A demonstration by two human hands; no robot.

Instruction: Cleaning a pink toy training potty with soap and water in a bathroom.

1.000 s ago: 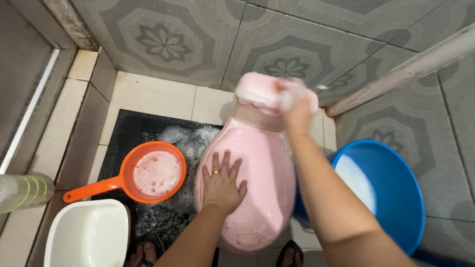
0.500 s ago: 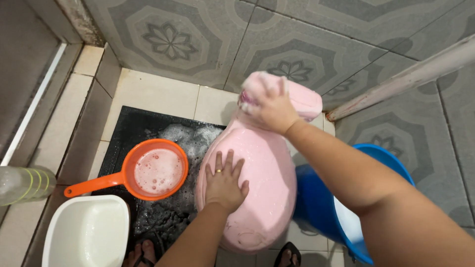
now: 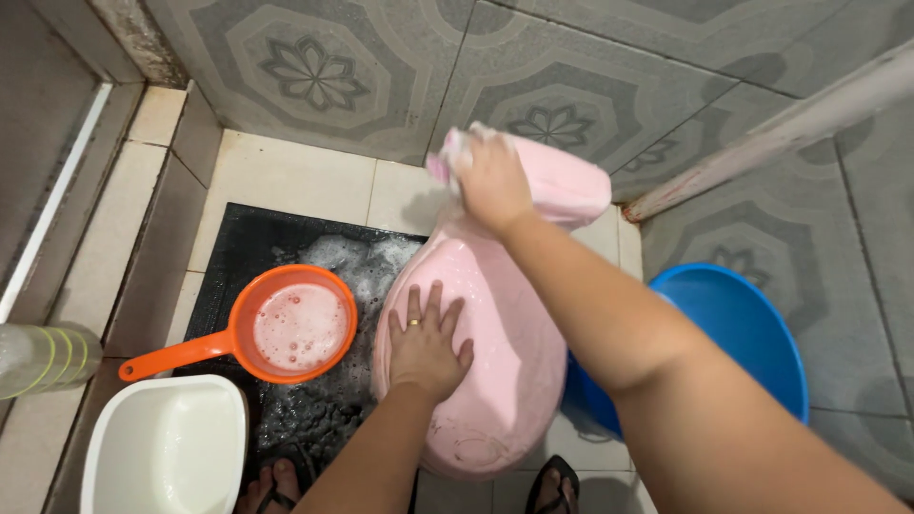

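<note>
Head view shows the right hand has slid from the middle of the pink plastic tub's raised top end over to its left corner, grip closed around a small sudsy scrubber I can't make out. Left hand hasn't budged, palm flat, fingers spread, bracing the overturned tub on the wet black mat between the orange dipper and blue basin, so the scrubbing looks to be working across that end.

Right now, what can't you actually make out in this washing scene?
- What the right hand grips against the pink tub: the fingers cover it.
- The blue basin's contents: the right arm blocks them.
- The clear bottle: cut by the left edge.
- The feet: cut by the bottom edge.
</note>
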